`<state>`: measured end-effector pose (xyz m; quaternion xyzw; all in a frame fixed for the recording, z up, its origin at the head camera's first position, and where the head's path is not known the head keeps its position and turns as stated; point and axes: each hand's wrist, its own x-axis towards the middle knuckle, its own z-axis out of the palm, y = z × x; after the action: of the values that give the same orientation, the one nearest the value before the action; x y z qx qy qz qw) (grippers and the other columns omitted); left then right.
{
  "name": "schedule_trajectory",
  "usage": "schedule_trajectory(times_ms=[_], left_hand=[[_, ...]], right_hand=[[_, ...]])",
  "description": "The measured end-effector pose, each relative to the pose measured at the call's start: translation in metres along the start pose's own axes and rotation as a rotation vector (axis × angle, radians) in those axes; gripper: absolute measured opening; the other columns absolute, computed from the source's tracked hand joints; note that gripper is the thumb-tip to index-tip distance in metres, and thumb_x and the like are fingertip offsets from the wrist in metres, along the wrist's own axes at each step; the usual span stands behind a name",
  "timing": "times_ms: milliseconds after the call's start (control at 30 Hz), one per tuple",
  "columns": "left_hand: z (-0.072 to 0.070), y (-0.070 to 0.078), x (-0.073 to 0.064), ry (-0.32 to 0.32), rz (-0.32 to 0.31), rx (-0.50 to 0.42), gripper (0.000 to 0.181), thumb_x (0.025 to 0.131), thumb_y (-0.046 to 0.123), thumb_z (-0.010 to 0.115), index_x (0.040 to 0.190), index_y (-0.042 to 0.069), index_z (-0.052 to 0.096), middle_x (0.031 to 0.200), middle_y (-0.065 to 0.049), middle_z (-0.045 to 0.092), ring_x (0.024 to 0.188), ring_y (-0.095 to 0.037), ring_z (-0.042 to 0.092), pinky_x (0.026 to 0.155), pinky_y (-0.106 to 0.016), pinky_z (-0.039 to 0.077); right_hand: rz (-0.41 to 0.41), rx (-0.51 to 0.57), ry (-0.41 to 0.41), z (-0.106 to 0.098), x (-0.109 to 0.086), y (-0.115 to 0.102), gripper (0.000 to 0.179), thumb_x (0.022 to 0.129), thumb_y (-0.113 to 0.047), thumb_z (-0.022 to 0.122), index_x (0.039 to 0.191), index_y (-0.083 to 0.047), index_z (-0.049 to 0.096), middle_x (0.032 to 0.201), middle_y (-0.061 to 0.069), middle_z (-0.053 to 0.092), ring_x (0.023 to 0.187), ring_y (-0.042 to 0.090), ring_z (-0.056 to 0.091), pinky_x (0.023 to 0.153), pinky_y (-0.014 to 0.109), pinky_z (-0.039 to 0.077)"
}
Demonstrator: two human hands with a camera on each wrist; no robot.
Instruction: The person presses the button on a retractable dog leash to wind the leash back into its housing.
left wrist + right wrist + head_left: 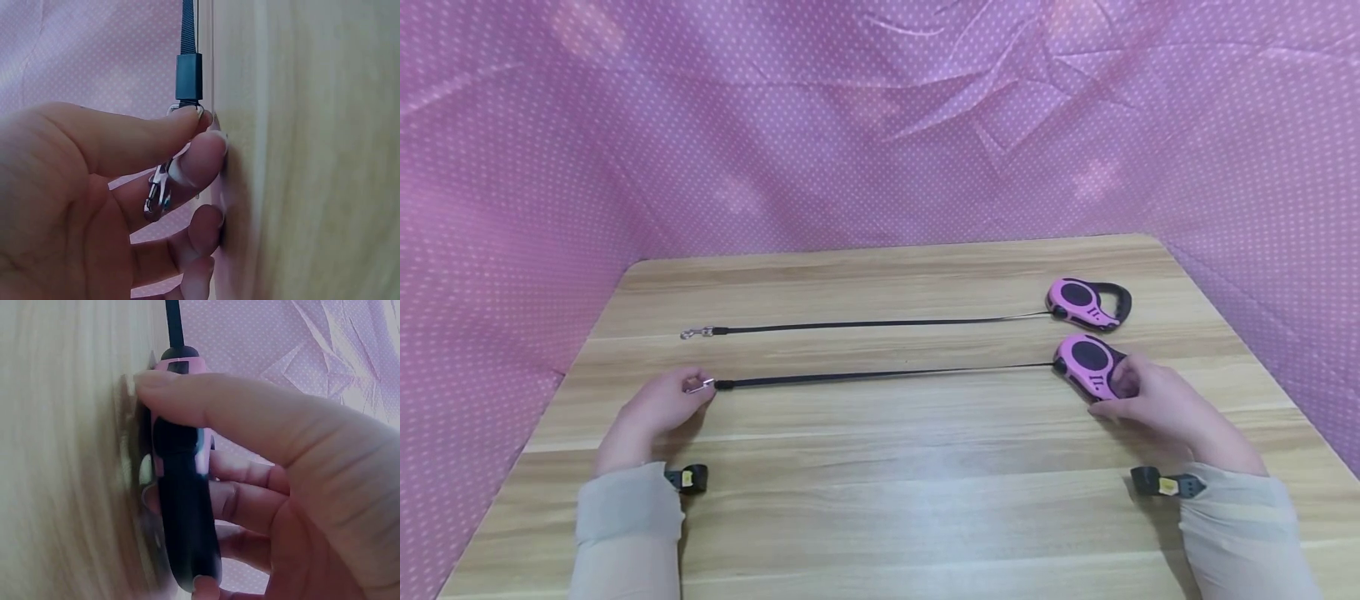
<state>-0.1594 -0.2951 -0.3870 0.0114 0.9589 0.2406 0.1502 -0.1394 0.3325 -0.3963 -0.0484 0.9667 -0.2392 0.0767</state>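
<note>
Two pink-and-black retractable dog leashes lie side by side across the table, straps drawn out to the left. My left hand (658, 407) pinches the silver snap hook (161, 189) of the nearer leash between thumb and forefinger, just below the black strap sleeve (189, 76). At the other end, my right hand (1172, 412) grips the nearer leash's housing (1084, 367) by its black handle (187, 519), with the thumb along its edge. The nearer strap (880, 374) runs straight between both hands. Behind it, the farther leash (1075, 293) rests untouched, its hook (696, 332) at the left.
The wood-grain table (880, 500) has rounded back corners. Pink dotted cloth (850, 150) hangs behind it and along both sides. Each wrist wears a black strap mount, the left one (688, 478) and the right one (1165, 483).
</note>
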Motion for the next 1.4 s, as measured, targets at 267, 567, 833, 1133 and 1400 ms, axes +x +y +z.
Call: schedule_trajectory(times_ms=[267,567,833,1133,1400], left_hand=[[-0.001,0.002,-0.001,-0.016,-0.044,-0.035,0.029,0.105,0.032,0.046,0.107,0.007,0.058,0.089,-0.007,0.065,0.093,-0.028,0.057,0.083,-0.05,0.046],[-0.004,0.002,-0.001,0.074,-0.082,-0.007,0.048,0.106,0.04,0.039,0.132,0.001,0.052,0.126,-0.027,0.059,0.117,-0.049,0.054,0.092,-0.066,0.043],[-0.006,0.001,0.0,0.113,-0.129,0.009,0.048,0.105,0.042,0.038,0.128,0.002,0.053,0.126,-0.028,0.059,0.117,-0.049,0.053,0.093,-0.066,0.041],[-0.006,-0.001,0.001,0.118,-0.156,0.008,0.049,0.106,0.042,0.037,0.129,0.002,0.051,0.129,-0.028,0.057,0.119,-0.05,0.051,0.092,-0.067,0.041],[-0.006,0.003,0.0,0.146,-0.156,0.002,0.051,0.105,0.046,0.035,0.129,0.004,0.052,0.129,-0.028,0.057,0.119,-0.05,0.051,0.091,-0.068,0.041]], right_hand=[[-0.066,-0.048,0.019,0.001,-0.001,-0.003,0.042,0.091,-0.046,0.068,0.071,-0.013,0.051,0.063,-0.004,0.042,0.06,0.012,0.039,0.053,0.025,0.031],[-0.164,-0.069,0.096,0.007,0.006,-0.001,0.033,0.097,-0.034,0.062,0.074,-0.01,0.057,0.069,0.001,0.053,0.07,0.018,0.048,0.063,0.032,0.041],[-0.192,-0.046,0.113,0.009,0.008,-0.001,0.021,0.093,-0.025,0.066,0.078,-0.01,0.064,0.076,0.002,0.057,0.077,0.018,0.049,0.067,0.031,0.042],[-0.156,0.01,0.143,0.009,0.005,-0.004,0.027,0.098,-0.031,0.061,0.082,-0.009,0.066,0.089,0.01,0.061,0.082,0.021,0.052,0.069,0.03,0.044],[-0.266,0.004,0.439,0.012,0.001,-0.009,0.019,0.084,-0.022,0.074,0.071,-0.013,0.064,0.082,0.008,0.064,0.073,0.012,0.045,0.06,0.023,0.038]])
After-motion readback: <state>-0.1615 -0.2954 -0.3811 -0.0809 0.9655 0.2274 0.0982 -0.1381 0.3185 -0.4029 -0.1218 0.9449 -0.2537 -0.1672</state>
